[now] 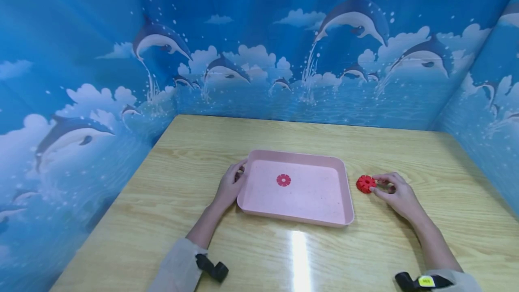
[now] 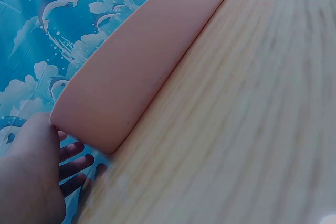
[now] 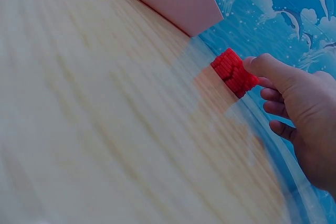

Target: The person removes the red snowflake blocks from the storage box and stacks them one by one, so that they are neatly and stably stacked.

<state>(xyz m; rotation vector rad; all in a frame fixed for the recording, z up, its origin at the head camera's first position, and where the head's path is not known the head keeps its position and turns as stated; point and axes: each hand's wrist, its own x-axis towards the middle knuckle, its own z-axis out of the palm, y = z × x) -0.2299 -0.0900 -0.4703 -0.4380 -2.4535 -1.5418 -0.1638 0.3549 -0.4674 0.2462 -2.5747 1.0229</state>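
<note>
A pink rectangular tray (image 1: pixel 298 221) lies on the table with one flat red notched disc (image 1: pixel 284 180) in its left half. My left hand (image 1: pixel 231 184) rests against the tray's left side, its thumb at the rim; in the left wrist view its other fingers (image 2: pixel 73 167) are spread loosely beside the wall. To the right of the tray stands a short stack of red notched discs (image 1: pixel 366 184). My right hand (image 1: pixel 399 195) pinches the near right edge of this stack between thumb and forefinger. The right wrist view shows the discs (image 3: pixel 233 73) piled in layers, the remaining fingers bent behind.
The wood-grain table (image 1: pixel 194 148) is backed and flanked by a blue dolphin-print curtain (image 1: pixel 251 89). Light glares off the table in front of the tray. A black strap-on camera (image 1: pixel 212 268) sits on the left sleeve, another (image 1: pixel 421 281) on the right.
</note>
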